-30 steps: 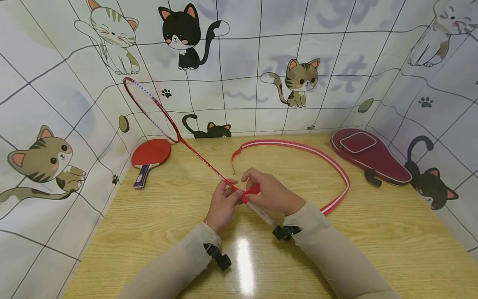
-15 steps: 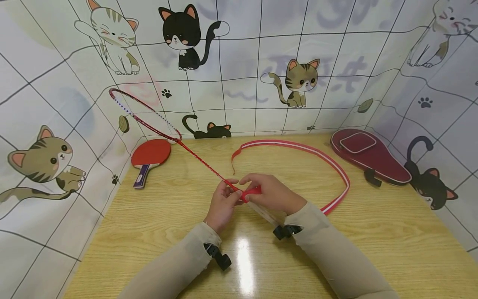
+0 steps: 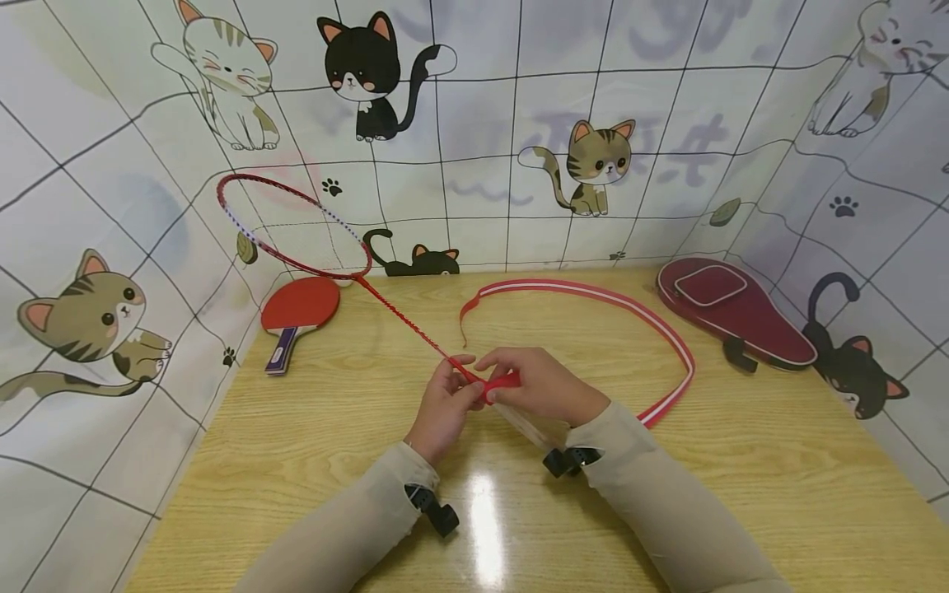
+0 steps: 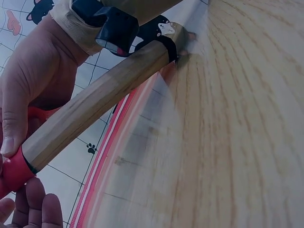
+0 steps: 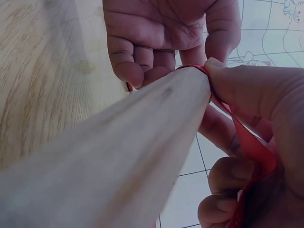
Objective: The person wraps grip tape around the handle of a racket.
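Note:
A red badminton racket (image 3: 404, 319) slants from the hands toward the back left, its head raised off the table. Its bare wooden handle (image 4: 104, 97) points down toward the table. Red grip tape (image 4: 16, 172) is wound round the handle's upper end. My left hand (image 3: 442, 412) holds the racket there between thumb and fingers. Close beside it, my right hand (image 3: 541, 383) pinches the tape, which the right wrist view shows running through the curled fingers. A long red strip with a white stripe (image 3: 675, 333) curves over the table; its link to the hand is hidden behind the right sleeve.
A red table tennis bat (image 3: 300, 305) lies at the back left, under the racket head. At the back right is a dark red bat case (image 3: 730, 305). Cat-printed sheeting (image 3: 482, 107) walls the wooden table (image 3: 356, 478) at the back and sides.
The racket has turned about its shaft, so its head faces another way and sits further left than a second ago. Both hands keep nearly the same place.

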Available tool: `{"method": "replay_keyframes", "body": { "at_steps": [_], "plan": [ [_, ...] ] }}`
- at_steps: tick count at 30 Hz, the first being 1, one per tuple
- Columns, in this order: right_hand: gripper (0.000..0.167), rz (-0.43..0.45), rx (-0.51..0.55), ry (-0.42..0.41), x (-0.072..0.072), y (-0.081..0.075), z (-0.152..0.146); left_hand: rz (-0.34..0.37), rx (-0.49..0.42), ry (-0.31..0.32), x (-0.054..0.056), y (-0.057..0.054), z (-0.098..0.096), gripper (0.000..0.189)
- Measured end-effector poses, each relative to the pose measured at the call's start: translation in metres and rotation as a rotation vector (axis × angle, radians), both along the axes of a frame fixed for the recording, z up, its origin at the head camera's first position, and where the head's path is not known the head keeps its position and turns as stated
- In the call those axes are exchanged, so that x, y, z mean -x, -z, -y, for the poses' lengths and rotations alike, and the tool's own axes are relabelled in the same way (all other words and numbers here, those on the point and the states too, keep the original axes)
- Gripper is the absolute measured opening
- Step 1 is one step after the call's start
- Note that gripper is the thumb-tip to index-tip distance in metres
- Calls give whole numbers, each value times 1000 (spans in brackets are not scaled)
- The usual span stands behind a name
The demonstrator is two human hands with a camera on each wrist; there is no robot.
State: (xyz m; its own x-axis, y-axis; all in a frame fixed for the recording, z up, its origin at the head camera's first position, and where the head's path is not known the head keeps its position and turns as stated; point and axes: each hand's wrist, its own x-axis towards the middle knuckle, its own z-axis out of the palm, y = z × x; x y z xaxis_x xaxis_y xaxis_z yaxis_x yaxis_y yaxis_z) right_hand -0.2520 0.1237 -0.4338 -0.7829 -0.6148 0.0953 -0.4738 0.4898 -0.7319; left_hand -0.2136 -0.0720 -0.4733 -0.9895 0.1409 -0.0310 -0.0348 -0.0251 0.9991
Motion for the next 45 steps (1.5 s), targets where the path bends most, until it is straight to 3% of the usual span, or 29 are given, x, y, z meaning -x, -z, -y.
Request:
{"method": "replay_keyframes", "body": {
  "at_steps": [13, 29, 35, 45],
  "plan": [
    [38, 31, -3, -14, -1, -5, -1, -41, 13, 0, 1, 3, 0, 47],
    [28, 14, 7, 46, -4, 1, 1, -54, 43, -1, 3, 4, 2, 48],
    [27, 5, 30, 18, -3, 1, 3, -55, 37, -6, 3, 4, 2, 48],
    [38, 5, 74, -8, -1, -1, 2, -32, 9, -18, 3, 5, -1, 45]
  ]
}}
